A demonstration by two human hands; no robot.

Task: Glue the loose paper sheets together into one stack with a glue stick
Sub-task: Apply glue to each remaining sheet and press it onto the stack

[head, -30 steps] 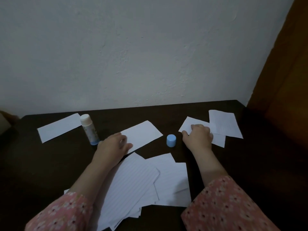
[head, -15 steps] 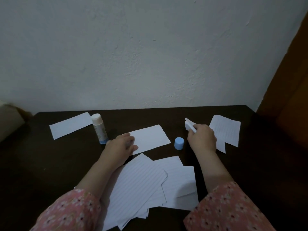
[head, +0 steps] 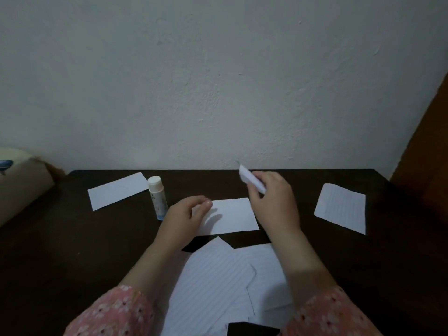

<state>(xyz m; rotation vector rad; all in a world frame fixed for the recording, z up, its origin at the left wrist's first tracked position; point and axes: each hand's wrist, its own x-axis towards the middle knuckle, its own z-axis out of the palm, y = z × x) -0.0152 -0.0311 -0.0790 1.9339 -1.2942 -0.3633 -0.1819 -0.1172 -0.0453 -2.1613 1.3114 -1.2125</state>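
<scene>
On the dark table (head: 72,251), glue stick (head: 158,198) upright, left hand (head: 185,215) apparently pressing sheet (head: 230,215), right hand (head: 274,202) pinching slip (head: 249,179).

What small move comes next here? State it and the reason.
Probably lower the lifted sheet in the right hand onto the sheet that the left hand steadies, since it hangs just above it and the glue stick stands aside.

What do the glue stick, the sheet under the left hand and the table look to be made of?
Glue stick: looks like plastic, a smooth white tube with a blue base and faint print. Sheet under the left hand: thin matt white paper lying flat, its edges cut straight. Table: very dark brown and dull, possibly wood or laminate; the light is too dim to show any grain.
</scene>
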